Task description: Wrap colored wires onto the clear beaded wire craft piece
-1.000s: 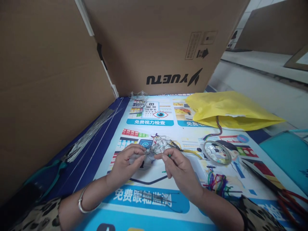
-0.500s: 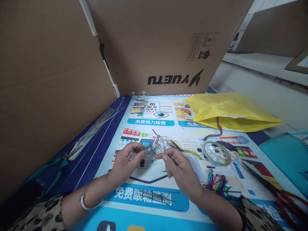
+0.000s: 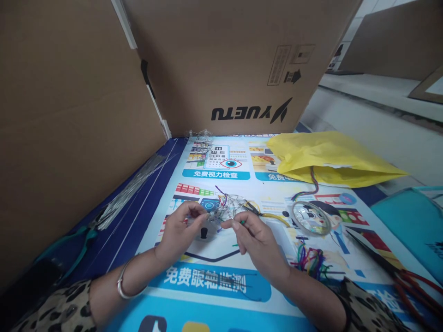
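Between my hands is a tangled wire piece [image 3: 231, 206] with small clear beads and bits of purple thread. My left hand [image 3: 182, 230] pinches its near left side between thumb and fingertips. Opposite it, my right hand [image 3: 255, 237] is closed, thumb against forefinger; a bit of green thread shows at its fingers, and a fine strand there is too thin to make out fully. Just behind the right hand lie yellow-handled pliers [image 3: 268, 216], their dark jaws by the wire. Right of that hand sits a round clear dish [image 3: 311, 219] of small shiny beads.
Coloured thread scraps [image 3: 311, 260] lie near my right forearm, with red-handled scissors [image 3: 391, 267] beyond. A yellow bag [image 3: 332, 157] and a teal pouch [image 3: 411, 226] are at right. Straight wires [image 3: 133, 191] and teal-handled pliers [image 3: 81, 246] lie left. Cardboard walls [image 3: 228, 60] stand behind.
The view has shifted very slightly. Both hands keep their pinch at the wire piece, with hardly any movement of the fingers.
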{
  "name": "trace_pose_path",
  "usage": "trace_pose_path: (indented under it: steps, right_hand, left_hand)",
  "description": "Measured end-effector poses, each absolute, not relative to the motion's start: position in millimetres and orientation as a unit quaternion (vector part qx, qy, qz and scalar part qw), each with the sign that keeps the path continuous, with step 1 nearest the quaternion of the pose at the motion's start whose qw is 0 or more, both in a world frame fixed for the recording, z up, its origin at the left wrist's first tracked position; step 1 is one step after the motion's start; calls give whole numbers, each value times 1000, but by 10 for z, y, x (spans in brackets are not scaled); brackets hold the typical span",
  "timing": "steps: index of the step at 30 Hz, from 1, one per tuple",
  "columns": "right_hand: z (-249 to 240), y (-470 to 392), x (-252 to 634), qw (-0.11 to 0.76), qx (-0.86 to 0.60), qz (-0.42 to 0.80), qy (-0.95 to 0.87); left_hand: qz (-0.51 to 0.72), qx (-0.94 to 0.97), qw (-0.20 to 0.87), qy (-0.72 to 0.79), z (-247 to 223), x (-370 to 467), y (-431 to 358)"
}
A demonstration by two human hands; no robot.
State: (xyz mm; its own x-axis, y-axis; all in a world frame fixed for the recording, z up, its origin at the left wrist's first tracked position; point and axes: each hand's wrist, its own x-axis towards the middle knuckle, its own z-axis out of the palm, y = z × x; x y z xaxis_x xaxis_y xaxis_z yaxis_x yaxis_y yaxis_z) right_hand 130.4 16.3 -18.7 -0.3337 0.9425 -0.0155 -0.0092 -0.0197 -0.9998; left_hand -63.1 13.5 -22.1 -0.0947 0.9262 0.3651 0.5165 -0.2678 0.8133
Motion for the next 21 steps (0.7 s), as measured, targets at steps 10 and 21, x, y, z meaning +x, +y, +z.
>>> trace_pose_path:
  steps: [10, 21]
  right_hand:
    - [-165, 162, 1301, 407, -410, 588, -566]
    - [-165, 169, 1307, 411, -405, 587, -568]
  left_hand:
    - [511, 595, 328, 526, -255, -654, 102]
    - [503, 575, 337, 550, -188, -631, 102]
